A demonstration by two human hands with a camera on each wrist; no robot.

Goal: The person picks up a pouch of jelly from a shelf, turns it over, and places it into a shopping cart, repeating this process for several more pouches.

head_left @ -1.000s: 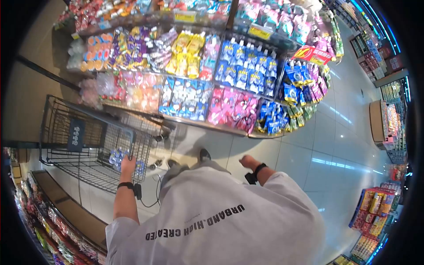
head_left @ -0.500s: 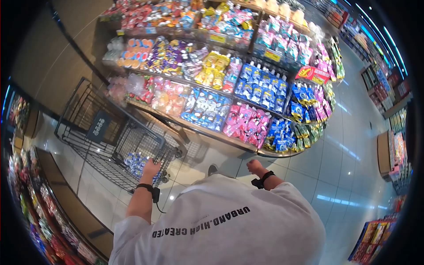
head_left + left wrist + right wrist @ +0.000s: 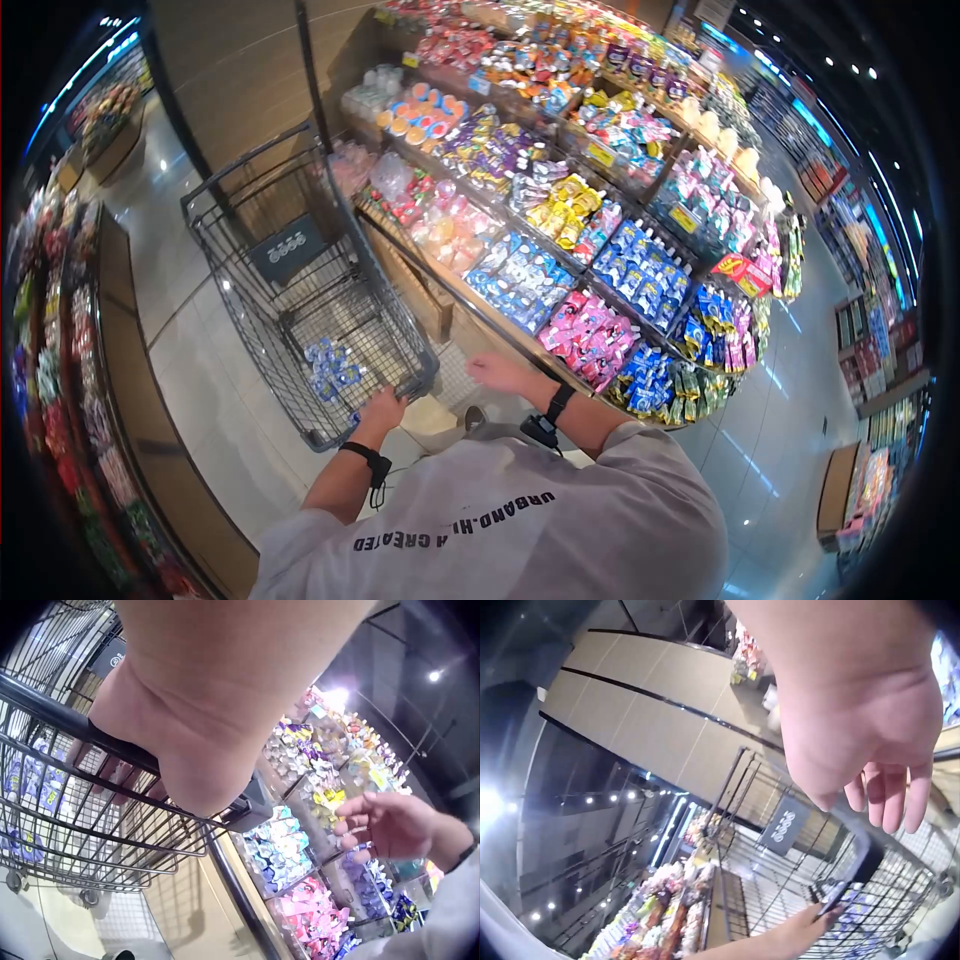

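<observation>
My left hand (image 3: 382,408) grips the black handle bar (image 3: 45,705) of a wire shopping cart (image 3: 784,825), its fingers wrapped round the bar in the left wrist view. Several blue-and-white packs (image 3: 332,372) lie in the cart's basket, near that hand. My right hand (image 3: 500,373) holds nothing and hovers beside the right end of the handle. Its fingers (image 3: 892,796) hang loosely bent in the right wrist view, with the cart handle below and beyond them.
A tiered display of bagged snacks and pouches (image 3: 640,270) runs along the cart's right side, with its wooden base (image 3: 440,310) close to the cart. Another goods shelf (image 3: 80,400) stands on the left. Tiled floor (image 3: 205,400) lies between that shelf and the cart.
The cart has turned, and its front now points more directly ahead. My right hand has moved left toward the handle. The display has shifted right in view; the left hand keeps its grip.
</observation>
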